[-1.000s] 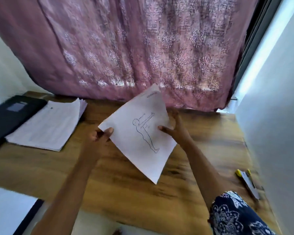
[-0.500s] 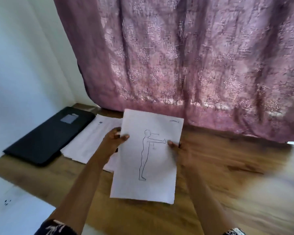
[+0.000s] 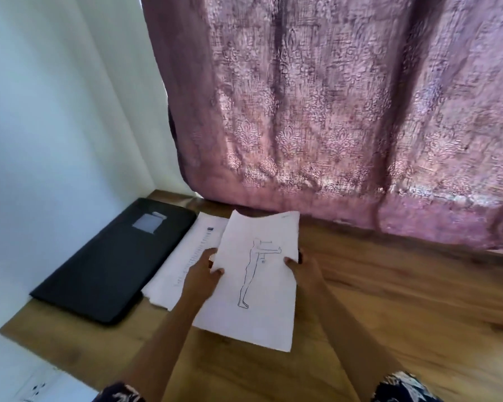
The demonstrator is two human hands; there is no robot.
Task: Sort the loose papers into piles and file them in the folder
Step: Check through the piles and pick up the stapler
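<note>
I hold a white sheet [image 3: 259, 285] with a line drawing of a standing figure, lifted above the wooden table [image 3: 389, 300]. My left hand [image 3: 202, 275] grips its left edge and my right hand [image 3: 301, 268] grips its right edge. Under the sheet's left side lies a pile of printed papers [image 3: 183, 262] on the table. A closed black folder [image 3: 114, 262] lies flat to the left of that pile, near the wall.
A pink patterned curtain [image 3: 331, 126] hangs along the table's far edge. A white wall [image 3: 55, 111] bounds the left side. The table's front left edge [image 3: 55, 352] runs diagonally, with a wall socket [image 3: 37, 387] below it.
The view has swung left, bringing the folder and pile nearer the centre. The held sheet turned from tilted to nearly upright and now overlaps the pile's right side.
</note>
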